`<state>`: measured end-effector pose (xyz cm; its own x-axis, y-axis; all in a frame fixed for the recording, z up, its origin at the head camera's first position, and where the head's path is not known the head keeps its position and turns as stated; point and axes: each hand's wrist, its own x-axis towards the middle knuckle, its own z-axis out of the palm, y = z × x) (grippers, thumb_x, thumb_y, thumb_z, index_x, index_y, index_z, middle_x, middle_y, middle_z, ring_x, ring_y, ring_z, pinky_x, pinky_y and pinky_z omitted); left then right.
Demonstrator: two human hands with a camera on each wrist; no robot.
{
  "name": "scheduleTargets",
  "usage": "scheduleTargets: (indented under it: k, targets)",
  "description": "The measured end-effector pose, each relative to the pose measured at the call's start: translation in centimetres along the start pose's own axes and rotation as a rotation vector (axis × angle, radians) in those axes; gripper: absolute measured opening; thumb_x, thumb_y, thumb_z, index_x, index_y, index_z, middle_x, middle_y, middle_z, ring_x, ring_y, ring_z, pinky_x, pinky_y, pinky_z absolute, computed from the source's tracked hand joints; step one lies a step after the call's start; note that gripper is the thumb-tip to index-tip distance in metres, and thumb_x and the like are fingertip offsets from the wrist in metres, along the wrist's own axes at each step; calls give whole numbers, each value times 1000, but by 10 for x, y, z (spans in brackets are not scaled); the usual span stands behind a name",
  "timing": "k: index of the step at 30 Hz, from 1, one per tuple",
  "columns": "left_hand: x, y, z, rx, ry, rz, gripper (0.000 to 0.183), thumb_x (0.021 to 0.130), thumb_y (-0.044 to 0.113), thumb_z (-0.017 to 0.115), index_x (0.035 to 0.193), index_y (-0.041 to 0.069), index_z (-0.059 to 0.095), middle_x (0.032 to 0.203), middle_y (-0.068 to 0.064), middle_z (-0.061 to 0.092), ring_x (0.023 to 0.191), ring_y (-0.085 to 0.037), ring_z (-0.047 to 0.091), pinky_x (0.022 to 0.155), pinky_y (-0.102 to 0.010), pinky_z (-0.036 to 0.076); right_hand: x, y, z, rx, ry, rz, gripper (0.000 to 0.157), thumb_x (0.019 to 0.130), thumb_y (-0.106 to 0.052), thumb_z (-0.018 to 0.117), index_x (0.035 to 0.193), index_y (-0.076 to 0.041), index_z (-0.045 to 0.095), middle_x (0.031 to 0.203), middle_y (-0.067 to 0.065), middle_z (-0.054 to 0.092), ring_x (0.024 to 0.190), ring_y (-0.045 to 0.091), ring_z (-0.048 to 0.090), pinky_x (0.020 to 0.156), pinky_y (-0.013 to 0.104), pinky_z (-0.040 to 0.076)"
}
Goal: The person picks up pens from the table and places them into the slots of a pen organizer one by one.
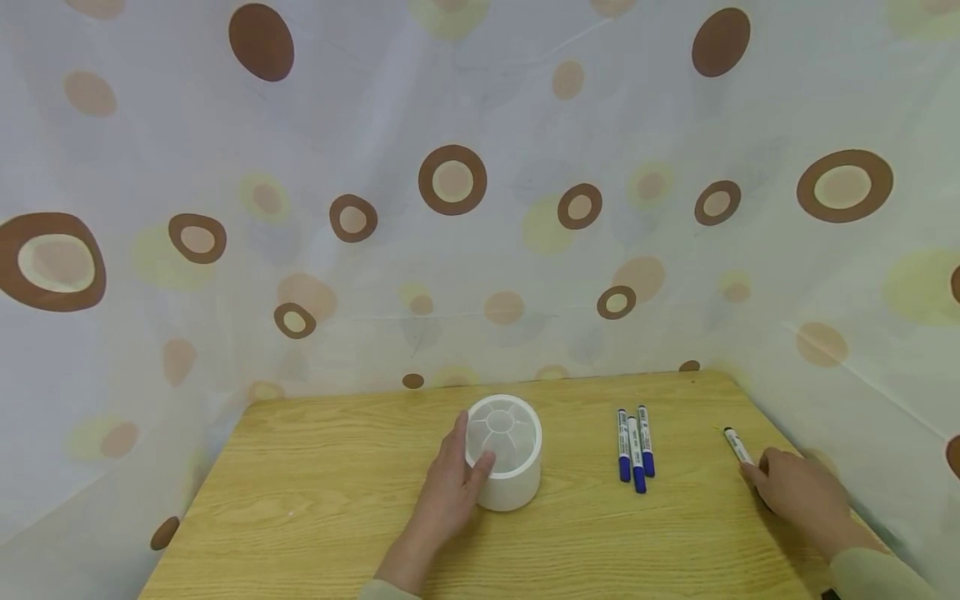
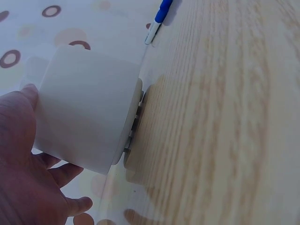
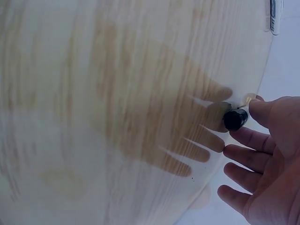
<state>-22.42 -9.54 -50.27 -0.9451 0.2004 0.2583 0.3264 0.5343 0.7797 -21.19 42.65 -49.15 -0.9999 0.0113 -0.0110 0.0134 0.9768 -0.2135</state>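
A white round pen holder (image 1: 512,493) with a divided inside stands at the middle of the wooden table. My left hand (image 1: 448,492) grips its left side, the thumb over the near rim and the fingers along the wall. In the left wrist view the holder's smooth side (image 2: 89,108) fills much of the picture, above a low base. Far to the right, my right hand (image 1: 802,493) pinches a white marker (image 1: 738,445) near its close end, between thumb and index finger. The right wrist view shows the marker's black end (image 3: 235,120); the other fingers are spread loosely.
Three white markers with blue caps (image 1: 635,454) lie side by side between the holder and my right hand, caps toward me. A spotted curtain (image 1: 510,250) hangs behind the table (image 1: 315,500) and along both sides.
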Motion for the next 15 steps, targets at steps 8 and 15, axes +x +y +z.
scheduleTargets:
  k: [8, 15]
  targets:
    - [0, 0, 0, 3, -6, -12, 81, 117, 51, 50, 176, 7, 17, 174, -27, 34, 157, -50, 37, 127, -67, 32, 4, -2, 1, -8, 25, 2, 36, 113, -26, 57, 88, 0, 64, 73, 2, 58, 63, 21, 51, 58, 40, 44]
    - [1, 0, 0, 2, -8, -14, 81, 117, 51, 50, 176, 6, 17, 174, -28, 33, 157, -50, 37, 127, -67, 31, 4, -3, 2, -9, 34, 11, 35, 112, -24, 56, 89, 2, 63, 70, 3, 55, 60, 21, 50, 55, 39, 42]
